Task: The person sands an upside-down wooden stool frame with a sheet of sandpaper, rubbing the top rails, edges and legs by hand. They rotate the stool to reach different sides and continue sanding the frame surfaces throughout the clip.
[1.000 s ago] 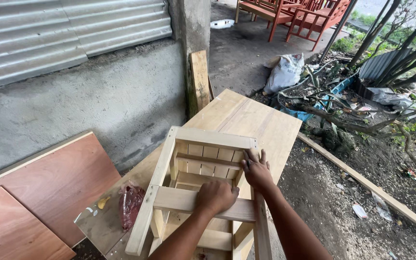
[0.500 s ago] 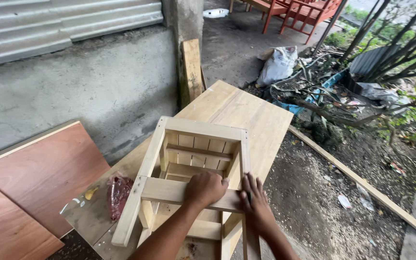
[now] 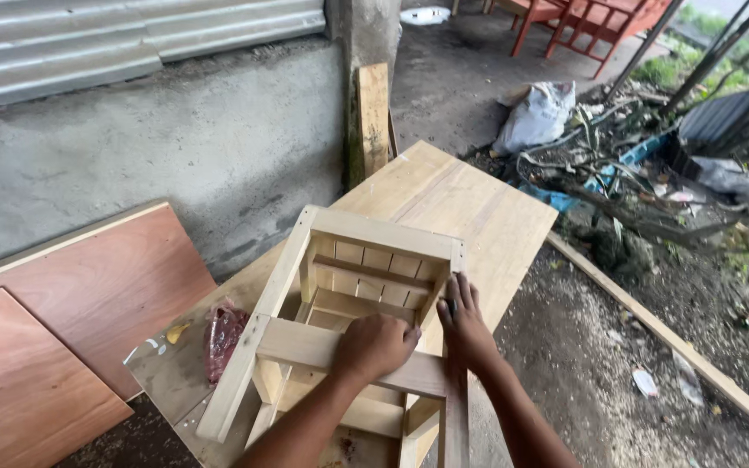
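A pale wooden stool frame (image 3: 340, 286) lies on a light wooden tabletop (image 3: 470, 204), its legs and cross rails facing me. My left hand (image 3: 374, 345) is closed over the near cross rail of the frame. My right hand (image 3: 463, 321) rests with fingers pressed along the right leg of the frame, just beside the left hand. A reddish plastic bag (image 3: 223, 336) lies on the table to the left of the frame.
Reddish plywood sheets (image 3: 62, 347) lean at the left against a concrete wall (image 3: 175, 147). A plank (image 3: 373, 117) stands upright behind the table. A long batten (image 3: 669, 342), a white sack (image 3: 537, 114), branches and red chairs (image 3: 591, 22) lie to the right and beyond.
My right hand slid down the right leg from the far top corner to beside my left hand. The view shifted and the frame now sits turned slightly to the left.
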{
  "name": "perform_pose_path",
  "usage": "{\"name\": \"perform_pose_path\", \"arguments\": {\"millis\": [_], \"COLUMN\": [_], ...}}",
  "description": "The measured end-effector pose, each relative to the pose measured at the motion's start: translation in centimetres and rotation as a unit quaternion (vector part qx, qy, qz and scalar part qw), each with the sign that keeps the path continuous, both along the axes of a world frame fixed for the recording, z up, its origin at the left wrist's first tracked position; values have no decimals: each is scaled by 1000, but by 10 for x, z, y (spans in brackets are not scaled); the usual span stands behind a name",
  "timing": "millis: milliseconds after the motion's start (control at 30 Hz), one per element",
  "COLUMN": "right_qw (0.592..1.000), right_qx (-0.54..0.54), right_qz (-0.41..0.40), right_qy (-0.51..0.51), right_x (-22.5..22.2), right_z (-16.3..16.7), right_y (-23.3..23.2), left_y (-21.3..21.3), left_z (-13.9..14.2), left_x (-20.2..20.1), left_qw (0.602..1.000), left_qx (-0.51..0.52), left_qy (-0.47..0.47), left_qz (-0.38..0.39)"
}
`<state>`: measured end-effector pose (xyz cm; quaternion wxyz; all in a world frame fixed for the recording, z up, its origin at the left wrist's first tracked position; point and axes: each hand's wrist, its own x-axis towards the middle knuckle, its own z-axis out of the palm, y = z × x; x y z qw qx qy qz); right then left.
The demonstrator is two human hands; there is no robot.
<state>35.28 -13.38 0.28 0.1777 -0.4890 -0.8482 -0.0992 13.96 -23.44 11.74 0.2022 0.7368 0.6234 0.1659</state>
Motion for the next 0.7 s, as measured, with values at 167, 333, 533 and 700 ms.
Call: {"name": "perform_pose_path", "arguments": {"millis": [167,333,533,700], "right_qw": [955,967,936,947], "right_qx": [-208,-175,-234,-193], "right_qz": [-92,-111,-191,-188], "right_qy": [193,150,180,174], "right_x": [1,-11,-15,-11], "right_z": [3,13,20,21], "right_y": [-34,63,117,53], "left_y": [74,156,163,155], "left_z": [-20,-24,-33,-27], "left_x": [-12,-38,-47,-45], "left_qw": [976,964,967,968], "left_qx": [196,178,37,52], "left_qy": [47,172,222,200], "left_qz": [-88,-95,-122,-141]}}
